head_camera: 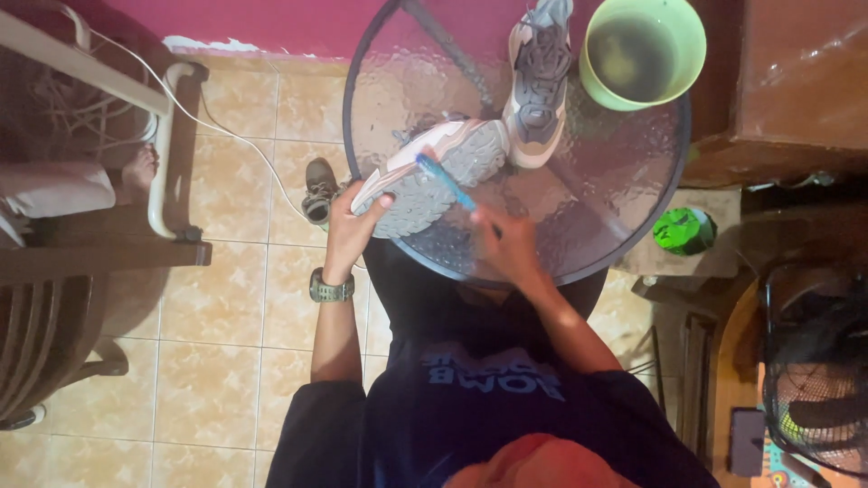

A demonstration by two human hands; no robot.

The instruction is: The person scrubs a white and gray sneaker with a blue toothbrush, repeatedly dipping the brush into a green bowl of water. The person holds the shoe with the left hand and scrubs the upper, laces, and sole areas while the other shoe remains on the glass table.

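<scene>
My left hand (pixel 348 224) grips the toe end of a grey and pink sneaker (pixel 434 172), turned sole-up over the round glass table (pixel 624 172). My right hand (pixel 506 242) holds a blue toothbrush (pixel 445 181) whose head rests on the grey sole. A second matching sneaker (pixel 540 81) lies upright on the table just beyond. A light green bucket (pixel 644 52) holding murky water stands at the table's far right.
A small brown shoe (pixel 318 188) lies on the tiled floor under the table's left edge. A wooden chair (pixel 108 163) with another person's foot stands at left. A green object (pixel 684 229) and a black fan (pixel 818 380) are at right.
</scene>
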